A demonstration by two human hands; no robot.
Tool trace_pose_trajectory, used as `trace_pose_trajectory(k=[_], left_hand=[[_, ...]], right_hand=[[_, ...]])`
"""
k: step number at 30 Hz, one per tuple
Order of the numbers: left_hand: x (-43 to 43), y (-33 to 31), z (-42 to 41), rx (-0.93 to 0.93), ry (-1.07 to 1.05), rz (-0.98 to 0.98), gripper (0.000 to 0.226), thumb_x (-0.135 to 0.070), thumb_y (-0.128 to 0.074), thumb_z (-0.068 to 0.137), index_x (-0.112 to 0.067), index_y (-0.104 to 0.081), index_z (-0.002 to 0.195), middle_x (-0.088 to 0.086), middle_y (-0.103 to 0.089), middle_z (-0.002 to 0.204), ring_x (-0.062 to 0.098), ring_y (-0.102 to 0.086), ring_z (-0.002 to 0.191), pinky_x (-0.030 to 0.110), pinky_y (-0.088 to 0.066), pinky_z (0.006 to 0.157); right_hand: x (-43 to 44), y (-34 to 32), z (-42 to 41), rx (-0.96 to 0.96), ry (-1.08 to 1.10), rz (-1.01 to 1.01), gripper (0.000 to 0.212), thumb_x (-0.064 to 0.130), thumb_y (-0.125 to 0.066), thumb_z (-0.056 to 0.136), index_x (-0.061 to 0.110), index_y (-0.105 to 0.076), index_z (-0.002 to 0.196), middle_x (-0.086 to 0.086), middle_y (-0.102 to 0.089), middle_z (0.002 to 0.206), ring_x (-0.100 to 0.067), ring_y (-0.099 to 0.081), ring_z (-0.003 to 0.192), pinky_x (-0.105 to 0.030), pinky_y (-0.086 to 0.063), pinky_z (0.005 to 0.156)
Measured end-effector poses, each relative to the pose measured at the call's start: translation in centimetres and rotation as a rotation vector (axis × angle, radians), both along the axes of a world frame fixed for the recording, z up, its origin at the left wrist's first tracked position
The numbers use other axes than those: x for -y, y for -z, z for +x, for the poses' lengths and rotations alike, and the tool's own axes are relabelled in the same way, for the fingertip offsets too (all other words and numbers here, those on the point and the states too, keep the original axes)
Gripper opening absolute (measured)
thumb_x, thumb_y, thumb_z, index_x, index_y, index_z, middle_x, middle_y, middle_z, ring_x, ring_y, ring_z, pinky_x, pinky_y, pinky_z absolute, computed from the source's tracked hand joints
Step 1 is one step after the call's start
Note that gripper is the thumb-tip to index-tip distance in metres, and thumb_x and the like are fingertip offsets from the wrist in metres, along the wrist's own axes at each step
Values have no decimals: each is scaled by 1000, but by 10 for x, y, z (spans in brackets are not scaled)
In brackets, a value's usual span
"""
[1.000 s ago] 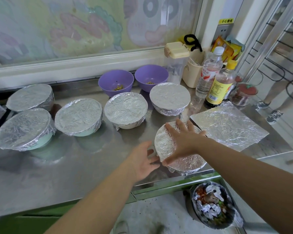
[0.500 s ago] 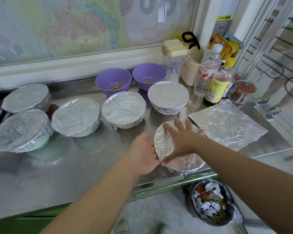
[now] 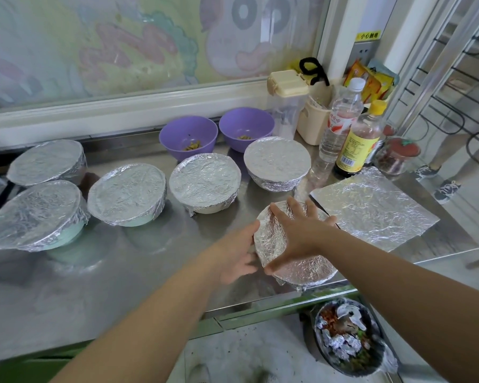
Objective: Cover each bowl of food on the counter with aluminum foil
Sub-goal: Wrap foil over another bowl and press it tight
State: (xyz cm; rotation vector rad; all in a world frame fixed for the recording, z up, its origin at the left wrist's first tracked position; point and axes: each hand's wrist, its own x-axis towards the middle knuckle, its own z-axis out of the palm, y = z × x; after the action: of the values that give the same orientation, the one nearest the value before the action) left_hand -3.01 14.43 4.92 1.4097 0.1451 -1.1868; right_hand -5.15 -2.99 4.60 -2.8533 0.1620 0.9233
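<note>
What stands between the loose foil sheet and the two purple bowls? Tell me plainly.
One covered bowl sits right between the sheet and the purple bowls. Two bottles stand just right of that line. Lifted over the covered bowl, the sheet would likely pass.

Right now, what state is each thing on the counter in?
Front bowl, covered with foil.
Right hand, flat on its foil top.
Left hand, open against the bowl's side.
Five back bowls, foil-covered.
Two purple bowls, uncovered.
Foil sheet, lying flat.
Two bottles, capped.
</note>
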Motion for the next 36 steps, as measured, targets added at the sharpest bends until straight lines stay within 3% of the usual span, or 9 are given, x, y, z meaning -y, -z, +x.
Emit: trace_pose_trajectory(k=[3,5,9,13,17,22,25,28,36], left_hand=[[-6,-13,17,60,55,124,41,-51,-67,68,-24,-60,98,-4,-55,108,14,-51,82,31,-43,83],[3,-6,22,171,-32,172,22,-40,-66,75,-23,-60,87,-5,-56,100,15,-51,88,30,-41,81],[26,13,18,173,-174,-16,30,-19,-47,102,-8,-58,127,11,-72,112,17,-67,98,27,-51,78],[26,17,22,98,-180,-4,29,-23,-48,102,-9,-68,119,4,-75,106,18,-66,102,36,-46,100],[24,19,30,129,-145,52,24,-22,-50,98,-9,-68,109,3,-70,91,12,-66,71,25,-50,68],[36,30,43,435,-73,218,53,-26,-49,95,-21,-43,148,-4,-48,146,14,-52,127,27,-40,106],[43,34,38,609,-52,274,38,-19,-39,104,-22,-56,138,17,-67,114,34,-64,95,32,-53,78],[47,47,39,660,-40,307,35,-23,-39,104,-23,-62,131,3,-56,69,24,-52,65,35,-42,67],[44,31,46,563,-28,263,37,-18,-40,103,-18,-56,137,3,-67,99,12,-61,81,17,-50,71]], right_hand=[[1,0,-1,0,3,1,151,92,-71,45,46,26,152,0,34,163,-43,27,148,-86,-2,104],[1,1,-2,5,3,2,151,93,-70,45,47,26,152,0,35,163,-42,28,148,-86,-2,104],[0,2,-3,8,12,9,151,92,-71,45,47,26,152,1,36,162,-42,29,148,-86,-1,103],[-1,2,-2,2,16,3,152,93,-71,44,46,26,152,1,36,162,-42,29,148,-86,-2,104],[0,2,-3,5,24,1,152,93,-70,44,46,26,152,1,36,162,-41,30,148,-86,-2,104],[-1,3,-3,4,26,2,152,95,-69,44,47,27,151,1,35,162,-41,30,148,-86,-2,104],[-1,2,-4,0,22,-6,151,95,-68,45,46,29,151,1,36,162,-42,29,148,-86,-2,104],[-2,3,-5,-2,27,-11,153,95,-67,44,44,31,151,1,37,162,-42,29,148,-86,-2,104],[-6,4,-9,-20,165,19,150,100,-59,46,42,31,150,-1,41,158,-44,29,148,-85,-5,106]])
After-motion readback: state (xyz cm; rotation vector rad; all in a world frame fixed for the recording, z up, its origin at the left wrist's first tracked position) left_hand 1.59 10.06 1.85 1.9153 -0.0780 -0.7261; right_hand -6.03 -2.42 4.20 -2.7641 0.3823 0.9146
